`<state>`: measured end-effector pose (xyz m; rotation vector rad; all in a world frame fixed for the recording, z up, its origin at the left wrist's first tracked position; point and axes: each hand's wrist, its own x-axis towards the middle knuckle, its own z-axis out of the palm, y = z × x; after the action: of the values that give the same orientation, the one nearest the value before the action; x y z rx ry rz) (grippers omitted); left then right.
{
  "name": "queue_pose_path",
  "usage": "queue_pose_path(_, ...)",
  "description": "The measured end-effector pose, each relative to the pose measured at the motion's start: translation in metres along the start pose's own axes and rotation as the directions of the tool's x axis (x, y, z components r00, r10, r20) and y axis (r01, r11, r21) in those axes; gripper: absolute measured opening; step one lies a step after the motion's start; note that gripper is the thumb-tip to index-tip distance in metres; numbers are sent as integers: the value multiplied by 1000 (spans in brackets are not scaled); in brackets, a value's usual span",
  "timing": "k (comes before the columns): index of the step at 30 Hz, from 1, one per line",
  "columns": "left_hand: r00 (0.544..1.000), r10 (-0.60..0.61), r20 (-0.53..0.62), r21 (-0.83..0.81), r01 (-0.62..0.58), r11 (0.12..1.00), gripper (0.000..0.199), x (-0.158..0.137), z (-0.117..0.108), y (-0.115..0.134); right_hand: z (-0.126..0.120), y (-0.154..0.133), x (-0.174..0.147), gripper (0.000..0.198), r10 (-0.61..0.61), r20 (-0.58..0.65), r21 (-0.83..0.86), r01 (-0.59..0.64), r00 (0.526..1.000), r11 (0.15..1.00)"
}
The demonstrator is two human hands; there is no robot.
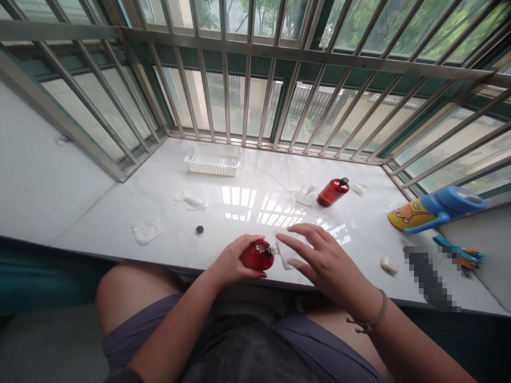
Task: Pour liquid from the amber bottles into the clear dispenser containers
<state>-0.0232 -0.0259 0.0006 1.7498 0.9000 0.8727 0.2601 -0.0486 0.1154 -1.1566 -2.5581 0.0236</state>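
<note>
My left hand [235, 259] is wrapped around a red bottle [257, 256], which lies tilted with its uncapped, threaded neck pointing right. The neck meets the edge of a small clear plastic container [286, 252]. Around that container curve the thumb and fingers of my right hand [319, 255], with the index fingertip and thumb at its edges; part of it is hidden beneath the hand. A black cap [199, 230] lies on the white countertop [131, 213], left of the bottle.
Another red bottle [333, 192], with a black cap, lies beside a clear container [307, 194]. A white basket [213, 160] stands near the window bars. Crumpled tissues [146, 231] lie to the left. At right are a blue-yellow flask [437, 209] and a pale lump [389, 265].
</note>
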Motion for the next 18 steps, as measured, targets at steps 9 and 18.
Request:
queue_pose_path(9, 1000, 2, -4, -3, -2, 1000, 90, 0, 0, 3, -5, 14, 7, 74, 14, 96, 153, -28, 995, 988)
queue_pose_path(18, 1000, -9, -10, -13, 9, 1000, 89, 1, 0, 5, -22, 13, 21, 88, -60, 170, 37, 55, 984, 998)
